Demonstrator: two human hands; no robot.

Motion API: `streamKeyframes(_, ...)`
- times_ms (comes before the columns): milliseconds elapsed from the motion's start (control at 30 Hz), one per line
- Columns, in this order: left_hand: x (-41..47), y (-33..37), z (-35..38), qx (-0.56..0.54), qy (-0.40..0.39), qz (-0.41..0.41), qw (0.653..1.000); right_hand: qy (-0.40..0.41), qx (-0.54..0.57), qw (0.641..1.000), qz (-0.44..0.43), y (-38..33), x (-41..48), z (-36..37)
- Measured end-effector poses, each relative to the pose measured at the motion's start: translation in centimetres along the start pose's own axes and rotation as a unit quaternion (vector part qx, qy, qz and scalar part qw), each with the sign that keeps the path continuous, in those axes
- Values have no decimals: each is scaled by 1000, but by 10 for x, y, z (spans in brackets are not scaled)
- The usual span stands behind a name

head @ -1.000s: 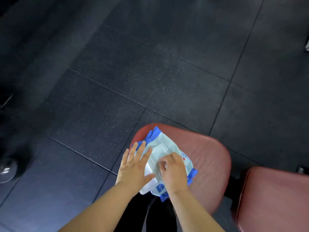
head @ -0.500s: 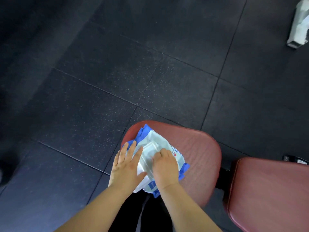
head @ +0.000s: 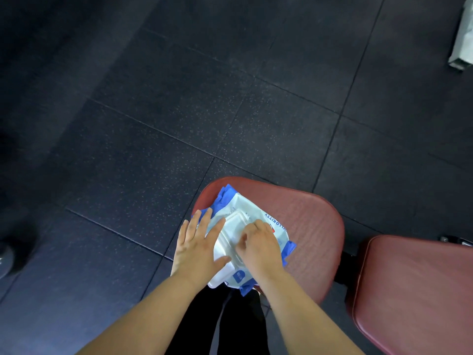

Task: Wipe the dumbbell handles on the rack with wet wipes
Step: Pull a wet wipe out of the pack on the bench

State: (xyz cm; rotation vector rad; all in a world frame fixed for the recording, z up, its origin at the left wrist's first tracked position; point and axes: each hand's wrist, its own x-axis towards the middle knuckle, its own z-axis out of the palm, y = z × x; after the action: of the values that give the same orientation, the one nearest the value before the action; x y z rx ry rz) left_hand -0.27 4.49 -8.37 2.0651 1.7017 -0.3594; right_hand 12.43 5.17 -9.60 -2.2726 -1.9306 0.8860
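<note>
A white and blue wet wipes pack [head: 247, 207] lies on a red padded bench seat [head: 312, 226]. My left hand [head: 197, 247] presses flat on the pack's left side, fingers straight and spread. My right hand [head: 258, 244] sits on the pack's white plastic lid [head: 234, 226], its fingers curled over the lid's edge. What its fingertips are doing is hidden under the knuckles. No dumbbell rack is in view.
A second red pad [head: 414, 290] sits to the right of the seat, across a narrow gap. Dark rubber floor tiles [head: 179, 111] fill the rest. A white object [head: 463, 39] lies at the top right edge, a round metal thing [head: 5, 257] at the left edge.
The camera has shifted a little, bringing the white object at top right into view. Both hands have stayed on the pack, with the right fingers working at the lid.
</note>
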Motion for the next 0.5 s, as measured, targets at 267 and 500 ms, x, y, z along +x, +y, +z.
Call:
streamKeyframes(267, 1, 1, -8, -43, -69, -18, 997, -52, 89, 994, -38, 12, -5, -9)
streamKeyframes(500, 0, 2, -10, -40, -74, -20, 996, 43, 20, 998, -42, 0, -7, -2)
